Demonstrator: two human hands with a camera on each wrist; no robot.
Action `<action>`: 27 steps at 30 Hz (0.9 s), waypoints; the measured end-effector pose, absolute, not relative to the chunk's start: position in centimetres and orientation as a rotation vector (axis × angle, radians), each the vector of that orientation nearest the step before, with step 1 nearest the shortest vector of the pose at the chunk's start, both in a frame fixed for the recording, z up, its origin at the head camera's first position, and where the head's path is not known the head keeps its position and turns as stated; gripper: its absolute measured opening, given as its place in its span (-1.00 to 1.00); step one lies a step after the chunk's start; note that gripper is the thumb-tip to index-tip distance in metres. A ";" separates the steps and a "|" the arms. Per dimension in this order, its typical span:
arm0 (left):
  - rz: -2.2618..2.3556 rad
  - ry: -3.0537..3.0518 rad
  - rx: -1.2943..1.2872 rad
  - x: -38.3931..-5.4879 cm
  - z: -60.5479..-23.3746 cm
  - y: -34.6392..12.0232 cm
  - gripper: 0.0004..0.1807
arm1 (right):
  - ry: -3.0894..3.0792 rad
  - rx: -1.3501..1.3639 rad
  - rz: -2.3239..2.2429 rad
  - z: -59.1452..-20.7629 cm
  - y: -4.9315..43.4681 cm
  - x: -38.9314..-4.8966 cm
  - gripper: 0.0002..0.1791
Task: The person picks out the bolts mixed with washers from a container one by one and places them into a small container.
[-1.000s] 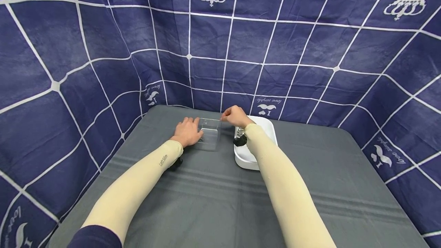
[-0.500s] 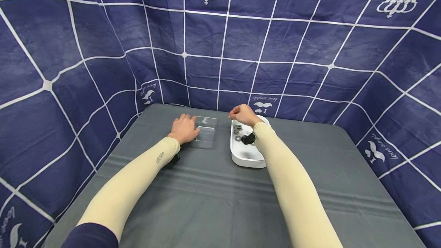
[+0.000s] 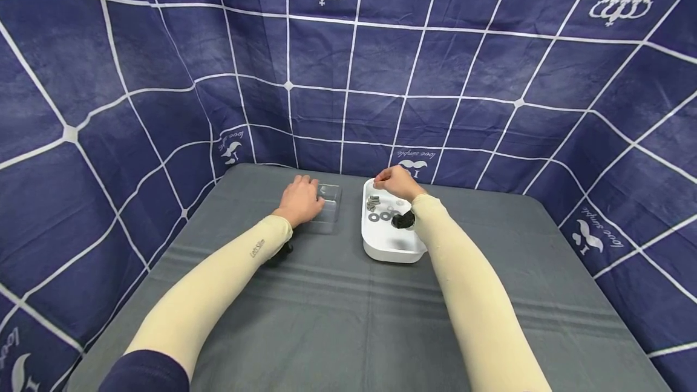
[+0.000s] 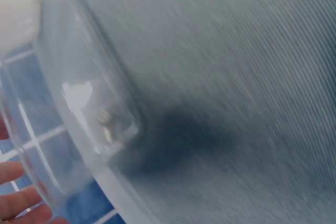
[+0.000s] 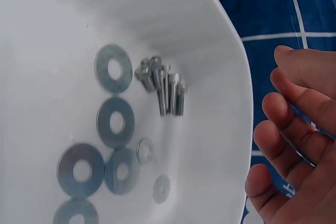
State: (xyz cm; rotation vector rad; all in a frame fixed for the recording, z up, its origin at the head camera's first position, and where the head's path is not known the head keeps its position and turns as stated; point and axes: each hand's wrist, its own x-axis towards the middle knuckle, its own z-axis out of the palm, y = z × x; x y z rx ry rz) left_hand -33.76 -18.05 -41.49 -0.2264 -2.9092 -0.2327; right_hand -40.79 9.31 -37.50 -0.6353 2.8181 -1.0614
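My left hand (image 3: pixel 301 199) lies over the left side of a clear plastic box (image 3: pixel 329 213) in the head view. Its fingers (image 4: pixel 21 203) show loosely extended past the box wall in the left wrist view. A small metal screw (image 4: pixel 107 124) sits in a corner of that box. Above the far end of a white tray (image 3: pixel 394 247) hovers my right hand (image 3: pixel 400 182), its fingers bent loosely with nothing seen between them. Inside the tray lie several silver screws (image 5: pixel 167 90) in a cluster, beside several flat washers (image 5: pixel 81 170) of differing sizes.
A grey cloth (image 3: pixel 327 319) covers the table. Blue curtains with white grid lines (image 3: pixel 435 77) stand behind and at both sides. Between the clear box and the white tray runs a narrow strip of grey cloth.
My right hand has moved rightward from beside the clear box to over the white tray. The left hand stays at the box, shifting slightly over it. The view has turned a little.
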 end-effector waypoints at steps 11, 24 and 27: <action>-0.437 -2.901 -0.244 -34.0 -40.6 -15.2 -0.40 | 2.809 -0.575 -1.057 -37.5 11.8 -41.0 -0.75; -0.545 -2.861 -0.347 -34.0 -40.0 -11.0 -0.39 | 2.848 -0.578 -1.052 -37.8 13.9 -40.1 -0.75; -0.526 -2.846 -0.344 -34.0 -40.0 -10.4 -0.39 | 2.853 -0.606 -1.069 -37.7 13.7 -40.1 -0.77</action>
